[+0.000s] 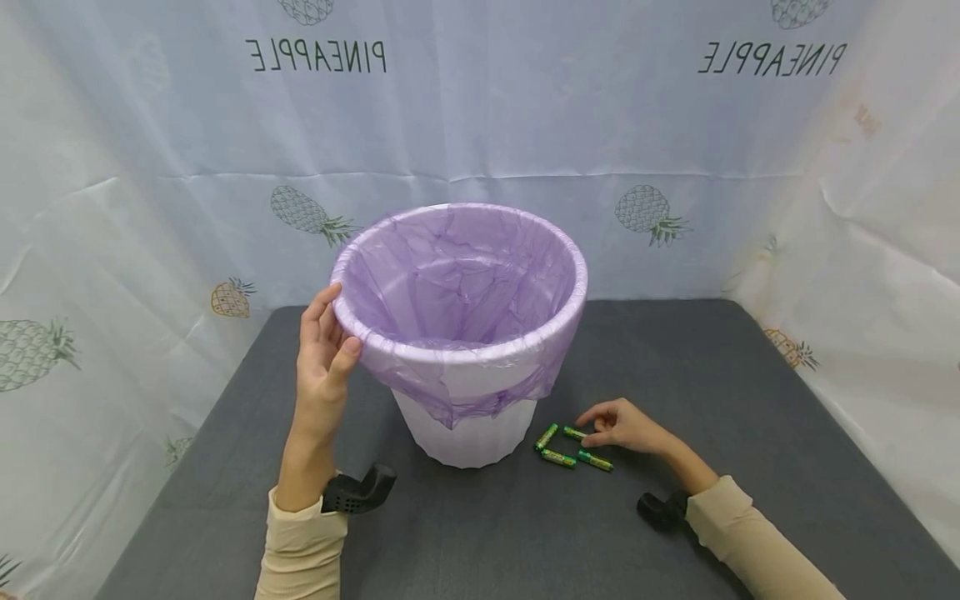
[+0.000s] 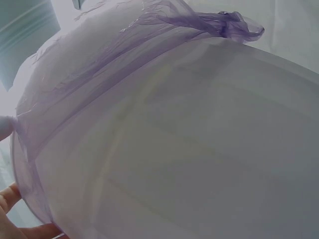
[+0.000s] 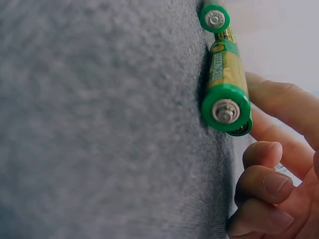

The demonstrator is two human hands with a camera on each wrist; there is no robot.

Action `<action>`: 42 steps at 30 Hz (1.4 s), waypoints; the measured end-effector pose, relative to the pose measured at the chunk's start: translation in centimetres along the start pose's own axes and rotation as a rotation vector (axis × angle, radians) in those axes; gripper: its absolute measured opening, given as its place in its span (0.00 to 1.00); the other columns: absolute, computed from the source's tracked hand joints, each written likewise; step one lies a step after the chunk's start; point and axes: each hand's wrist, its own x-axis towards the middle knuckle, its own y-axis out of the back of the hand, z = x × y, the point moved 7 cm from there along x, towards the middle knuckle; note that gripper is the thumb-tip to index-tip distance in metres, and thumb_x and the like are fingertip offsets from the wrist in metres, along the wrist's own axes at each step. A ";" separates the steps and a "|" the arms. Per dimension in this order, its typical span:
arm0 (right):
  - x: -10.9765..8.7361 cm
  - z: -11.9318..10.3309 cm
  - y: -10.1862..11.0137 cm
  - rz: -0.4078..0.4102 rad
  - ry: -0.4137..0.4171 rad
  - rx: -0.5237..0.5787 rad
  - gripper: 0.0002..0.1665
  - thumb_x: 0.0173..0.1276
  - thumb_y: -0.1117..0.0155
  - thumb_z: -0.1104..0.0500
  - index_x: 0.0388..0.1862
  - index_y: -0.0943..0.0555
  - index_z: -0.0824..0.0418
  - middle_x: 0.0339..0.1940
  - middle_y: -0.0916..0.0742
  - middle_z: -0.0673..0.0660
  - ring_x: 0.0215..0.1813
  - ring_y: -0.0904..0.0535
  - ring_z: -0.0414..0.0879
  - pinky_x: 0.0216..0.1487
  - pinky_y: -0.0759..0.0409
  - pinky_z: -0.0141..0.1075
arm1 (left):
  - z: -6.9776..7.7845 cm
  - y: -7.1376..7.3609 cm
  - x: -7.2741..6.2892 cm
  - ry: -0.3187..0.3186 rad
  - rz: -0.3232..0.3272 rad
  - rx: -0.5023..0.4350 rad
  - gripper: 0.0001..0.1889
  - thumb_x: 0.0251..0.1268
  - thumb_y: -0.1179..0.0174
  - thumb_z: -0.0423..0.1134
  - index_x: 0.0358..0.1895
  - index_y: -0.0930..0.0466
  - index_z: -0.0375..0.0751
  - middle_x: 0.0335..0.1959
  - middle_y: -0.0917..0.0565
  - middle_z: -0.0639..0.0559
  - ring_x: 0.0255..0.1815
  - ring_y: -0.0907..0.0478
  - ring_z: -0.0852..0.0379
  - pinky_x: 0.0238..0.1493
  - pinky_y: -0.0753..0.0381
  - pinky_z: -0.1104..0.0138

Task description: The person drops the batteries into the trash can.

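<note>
A white trash can (image 1: 465, 437) stands on the table, lined with a purple plastic bag (image 1: 457, 292) folded over its rim. My left hand (image 1: 322, 367) holds the rim at its left side, thumb and fingers against the bag-covered edge. In the left wrist view, the can's wall (image 2: 199, 149) fills most of the picture. Right of the can, several green-and-yellow batteries (image 1: 558, 458) lie close together. My right hand (image 1: 626, 427) is over the far-right battery (image 1: 573, 432), thumb and index finger around its partly hidden end. In the right wrist view, the other fingers (image 3: 264, 184) are curled beside the nearest battery (image 3: 227, 84).
The dark grey table (image 1: 675, 358) carries the can and batteries. A pale curtain (image 1: 487, 100) with pineapple prints hangs behind and on both sides. A black wrist device (image 1: 360, 490) is on the left wrist, and another (image 1: 662, 510) on the right.
</note>
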 end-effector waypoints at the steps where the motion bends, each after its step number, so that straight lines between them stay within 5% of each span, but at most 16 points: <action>1: 0.0 0.0 0.0 0.001 -0.006 -0.008 0.18 0.60 0.32 0.62 0.45 0.18 0.75 0.19 0.28 0.44 0.20 0.38 0.28 0.24 0.35 0.26 | 0.0 0.0 0.0 0.002 0.001 0.000 0.28 0.66 0.53 0.31 0.69 0.43 0.46 0.62 0.30 0.54 0.54 0.30 0.65 0.55 0.30 0.76; 12: 0.2 0.2 0.9 0.033 -0.057 -0.049 0.15 0.58 0.30 0.63 0.41 0.16 0.73 0.19 0.25 0.49 0.21 0.37 0.30 0.24 0.36 0.26 | 0.0 0.0 -0.1 0.014 0.008 0.014 0.28 0.65 0.54 0.30 0.70 0.43 0.46 0.63 0.31 0.53 0.55 0.29 0.65 0.56 0.30 0.76; 29: 0.1 0.3 1.1 0.049 -0.076 -0.077 0.12 0.58 0.30 0.61 0.38 0.14 0.68 0.17 0.28 0.43 0.19 0.38 0.29 0.23 0.38 0.25 | 0.0 0.0 0.0 -0.002 -0.009 0.008 0.28 0.66 0.54 0.30 0.69 0.43 0.46 0.63 0.30 0.54 0.55 0.30 0.65 0.56 0.29 0.76; 42: 0.1 -0.7 2.0 0.091 -0.011 -0.084 0.11 0.60 0.32 0.63 0.38 0.15 0.70 0.18 0.29 0.44 0.20 0.39 0.28 0.22 0.36 0.26 | -0.1 0.0 0.0 -0.004 -0.016 -0.004 0.28 0.66 0.53 0.30 0.69 0.44 0.46 0.64 0.31 0.53 0.56 0.30 0.65 0.56 0.30 0.76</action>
